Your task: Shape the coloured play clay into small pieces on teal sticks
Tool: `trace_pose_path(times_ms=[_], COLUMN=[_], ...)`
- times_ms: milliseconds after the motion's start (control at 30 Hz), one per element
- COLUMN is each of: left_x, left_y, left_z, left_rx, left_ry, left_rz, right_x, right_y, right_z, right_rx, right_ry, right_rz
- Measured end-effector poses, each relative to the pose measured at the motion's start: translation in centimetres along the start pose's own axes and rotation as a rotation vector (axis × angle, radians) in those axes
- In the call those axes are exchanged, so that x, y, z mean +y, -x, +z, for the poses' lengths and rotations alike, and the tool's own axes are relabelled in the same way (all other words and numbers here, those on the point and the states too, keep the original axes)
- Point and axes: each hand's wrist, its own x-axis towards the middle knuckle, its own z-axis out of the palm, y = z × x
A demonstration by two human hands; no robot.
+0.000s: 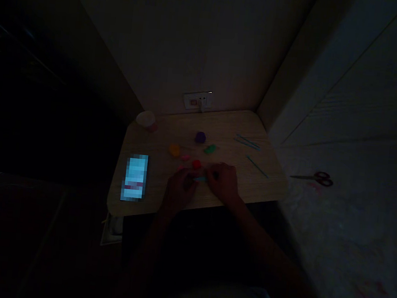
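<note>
In the dim light my left hand (181, 188) and my right hand (222, 181) meet near the front of a small wooden table. Between their fingertips is a small light-blue strip (200, 179), pinched at both ends; its exact kind is too dark to tell. Just beyond the fingers sits a red lump (196, 164), which looks like modelling clay. Pink bits (185, 157) lie by my left hand. Farther back are an orange lump (174, 150), a green lump (210, 149) and a purple lump (200, 137).
A lit phone (135, 177) lies at the table's left. Thin bluish sticks (248, 142) rest on the right side, another stick (257, 166) nearer me. A pale cup (145, 118) stands back left. Scissors (317, 178) lie on the pale surface beyond the right edge. A wall socket (196, 101) is behind.
</note>
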Motion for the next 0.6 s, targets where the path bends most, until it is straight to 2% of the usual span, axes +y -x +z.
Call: trace_pose_path(times_ms=[300,600], left_x=[-0.53,-0.24], left_y=[-0.13,-0.17], left_z=[0.27,0.07], left_rx=[0.004,-0.005], left_ry=[-0.096,-0.083], left_rz=[0.073,0.025], right_x=[-0.69,0.03], right_y=[-0.04,-0.14], right_z=[0.33,0.14], right_rx=[-0.063,0.006], right_ry=[0.163,-0.022], right_rz=[-0.025,-0.026])
